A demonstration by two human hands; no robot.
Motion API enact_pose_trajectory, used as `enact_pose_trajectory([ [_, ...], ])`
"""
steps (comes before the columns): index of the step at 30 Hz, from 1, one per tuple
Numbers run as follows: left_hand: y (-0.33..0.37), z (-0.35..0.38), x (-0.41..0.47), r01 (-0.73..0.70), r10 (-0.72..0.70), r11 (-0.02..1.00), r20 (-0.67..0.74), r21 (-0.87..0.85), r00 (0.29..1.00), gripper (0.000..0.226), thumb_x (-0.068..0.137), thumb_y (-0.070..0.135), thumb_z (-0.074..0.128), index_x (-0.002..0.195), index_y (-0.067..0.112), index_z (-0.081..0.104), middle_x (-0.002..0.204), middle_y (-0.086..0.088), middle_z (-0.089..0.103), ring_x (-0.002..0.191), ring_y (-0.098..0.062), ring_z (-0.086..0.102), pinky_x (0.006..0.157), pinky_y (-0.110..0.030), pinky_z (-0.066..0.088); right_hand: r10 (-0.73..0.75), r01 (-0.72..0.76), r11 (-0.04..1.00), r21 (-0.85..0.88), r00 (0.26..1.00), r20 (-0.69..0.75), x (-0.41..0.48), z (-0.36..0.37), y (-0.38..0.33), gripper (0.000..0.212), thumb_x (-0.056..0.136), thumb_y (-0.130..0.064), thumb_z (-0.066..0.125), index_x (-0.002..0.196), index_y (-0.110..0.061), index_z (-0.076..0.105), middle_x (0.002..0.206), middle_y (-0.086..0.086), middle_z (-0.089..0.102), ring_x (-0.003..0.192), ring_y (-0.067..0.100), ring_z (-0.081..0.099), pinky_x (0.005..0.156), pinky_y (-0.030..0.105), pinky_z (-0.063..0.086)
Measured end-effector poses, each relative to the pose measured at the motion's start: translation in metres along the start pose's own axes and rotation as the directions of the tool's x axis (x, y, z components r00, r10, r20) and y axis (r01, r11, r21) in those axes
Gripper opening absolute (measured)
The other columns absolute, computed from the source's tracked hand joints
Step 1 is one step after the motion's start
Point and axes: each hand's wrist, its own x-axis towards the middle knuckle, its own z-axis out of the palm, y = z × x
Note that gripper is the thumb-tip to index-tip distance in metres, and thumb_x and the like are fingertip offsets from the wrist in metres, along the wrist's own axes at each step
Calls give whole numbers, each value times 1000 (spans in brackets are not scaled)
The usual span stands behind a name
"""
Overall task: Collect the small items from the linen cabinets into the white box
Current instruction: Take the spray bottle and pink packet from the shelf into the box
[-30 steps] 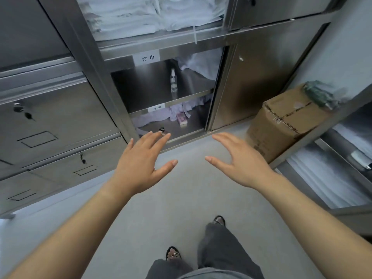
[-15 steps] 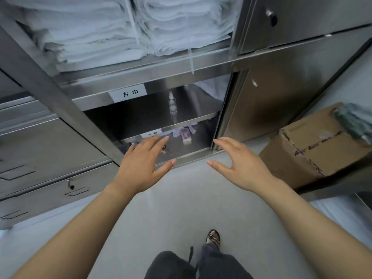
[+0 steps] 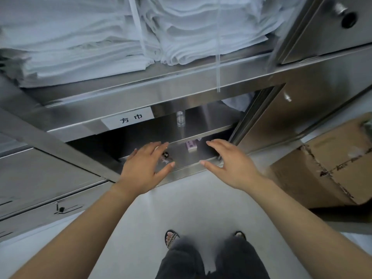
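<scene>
An open steel linen cabinet [image 3: 181,91] fills the upper view. On its middle shelf stands a small clear bottle [image 3: 180,119]. On the bottom shelf lie a small pink box [image 3: 191,146] and a tiny dark item with a small white bow [image 3: 165,159]. My left hand [image 3: 145,168] hovers with straight fingers in front of the bottom shelf, just left of the bow item. My right hand [image 3: 229,164] hovers open at the shelf's right front, right of the pink box. Neither hand holds anything. The white box is not in view.
Stacks of folded white linen [image 3: 141,37] fill the top shelf. Closed steel drawers [image 3: 40,184] are at the left, a closed steel door [image 3: 291,117] at the right. A brown cardboard box [image 3: 332,168] stands on the floor at the right. My feet [image 3: 171,237] are below.
The view has moved closer to the cabinet and lower. Both hands have reached forward to the front of the bottom shelf, still open and holding nothing.
</scene>
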Motion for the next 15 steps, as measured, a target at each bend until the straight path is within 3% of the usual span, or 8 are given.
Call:
enact_pose_trajectory([
  [7,-35,74,79,48,-48,999,-87,-7,995,78,78,71,15,142,29,31,146,0,39,131,-23,39,107,-44,34,-91,91,996,-9,995,-41,88,66,53,61,86,-57,47,138,-26,38,146,-5,38,133,15,35,103,29,34],
  [15,-87,198,183,39,-47,999,-335,-32,941,74,81,69,22,141,27,33,143,-4,43,126,-26,43,102,-40,38,-247,260,965,-15,895,-372,213,164,122,58,85,-49,57,132,-16,47,138,6,46,123,23,47,97,36,44],
])
